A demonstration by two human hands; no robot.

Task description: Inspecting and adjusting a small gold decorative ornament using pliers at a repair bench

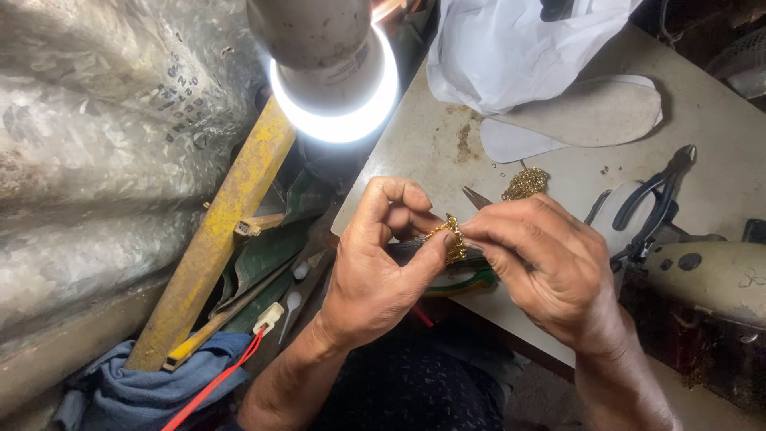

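At frame centre, both hands, left hand (375,271) and right hand (542,263), pinch the gold chain (453,239); a steady, close grip helps.

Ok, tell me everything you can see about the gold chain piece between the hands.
The gold chain piece is a short run of small, shiny, metal-looking links, bunched and hanging slightly. The left hand pinches it from one side with thumb and forefinger, and the right hand grips its other side. It sits over a dark strap-like piece, above the table's edge. Finer detail is too small to tell.
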